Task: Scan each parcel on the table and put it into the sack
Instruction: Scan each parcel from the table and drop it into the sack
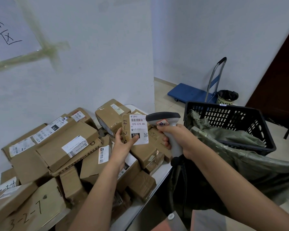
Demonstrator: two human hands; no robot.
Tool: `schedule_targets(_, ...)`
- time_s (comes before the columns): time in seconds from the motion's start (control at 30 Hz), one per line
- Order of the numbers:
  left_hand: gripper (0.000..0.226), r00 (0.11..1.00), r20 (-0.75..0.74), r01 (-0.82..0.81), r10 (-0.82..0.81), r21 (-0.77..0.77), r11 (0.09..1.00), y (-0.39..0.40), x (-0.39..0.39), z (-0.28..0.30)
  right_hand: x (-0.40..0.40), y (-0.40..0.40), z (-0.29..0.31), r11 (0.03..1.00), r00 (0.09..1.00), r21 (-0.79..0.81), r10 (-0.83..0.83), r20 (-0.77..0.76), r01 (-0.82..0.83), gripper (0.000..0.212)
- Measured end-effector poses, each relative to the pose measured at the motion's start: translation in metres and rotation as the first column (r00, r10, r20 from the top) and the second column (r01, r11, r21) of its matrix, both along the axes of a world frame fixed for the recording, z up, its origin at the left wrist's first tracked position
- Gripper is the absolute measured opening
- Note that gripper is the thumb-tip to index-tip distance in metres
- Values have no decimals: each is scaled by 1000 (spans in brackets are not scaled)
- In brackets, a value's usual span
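Your left hand held a small parcel upright above the heap of boxes, thumb pinching its white label face and fingers curled behind it. Your right hand gripped the handle of the scanner, fingers wrapped tight, its head just beside the parcel's upper right edge. The heap reached the right edge of the table. Beyond that edge the green sack lay open, draped over the rim of a black basket, with free room between table and sack.
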State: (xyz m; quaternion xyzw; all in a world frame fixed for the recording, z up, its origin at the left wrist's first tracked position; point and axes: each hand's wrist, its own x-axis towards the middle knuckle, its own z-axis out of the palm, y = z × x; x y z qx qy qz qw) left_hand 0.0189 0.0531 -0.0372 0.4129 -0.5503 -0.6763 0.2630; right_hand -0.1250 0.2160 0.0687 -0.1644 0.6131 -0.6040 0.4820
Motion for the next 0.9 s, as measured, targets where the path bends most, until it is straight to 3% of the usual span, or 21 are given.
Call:
schedule_targets(0.07,106,999,-1,32,-32,18,999,6,-1,8,-10,5,-11,999,999,37,-31,-11,32,16)
schedule_targets(0.2,73,980,-51,197,-192,148,969,28,-13,25,-49,35,-52,966,975,148,-219,21,214,10)
schedule_targets(0.3,50,922,34,368,-386,240,899,55,-31,22,-78,74,-93,889,935,318,-354,24,328,11)
schedule_targets(0.43,38,803,159,472,-575,419,776,99,-62,-11,-97,125,-139,803,903,494,-422,79,333,11)
schedule_targets(0.5,33,784,160,428,-600,562,708,120,-72,-44,-100,144,-155,773,888,539,-450,95,334,14)
schedule_targets(0.6,46,809,209,250,-549,723,644,152,-75,-101,-105,167,-173,745,881,587,-461,107,318,18)
schedule_targets(0.9,49,866,368,-118,-338,808,577,207,-126,-188,-132,202,-215,725,894,636,-432,119,266,19)
